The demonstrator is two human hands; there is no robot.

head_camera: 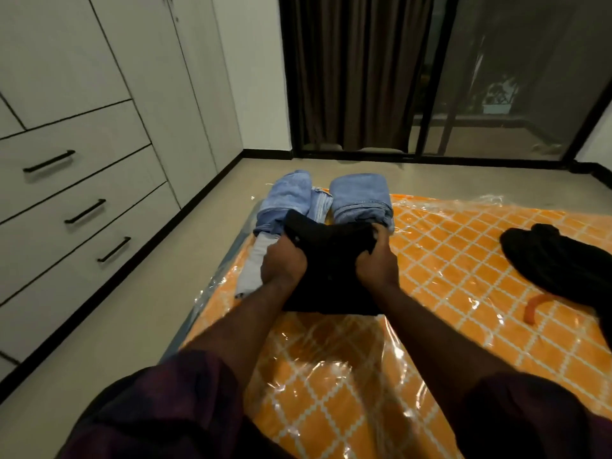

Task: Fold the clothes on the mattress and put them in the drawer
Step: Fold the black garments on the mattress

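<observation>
Folding is under way on the black garment [331,276], lying on the plastic-wrapped mattress [447,243] just before the folded jeans [361,200], with left hand [283,263] and right hand [377,260] both clenched on its far edge; advise drawing both corners level before creasing.

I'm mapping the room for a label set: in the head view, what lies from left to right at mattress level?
Drawer unit → light blue folded jeans → darker blue folded jeans → loose black garment, at the right edge.
</observation>
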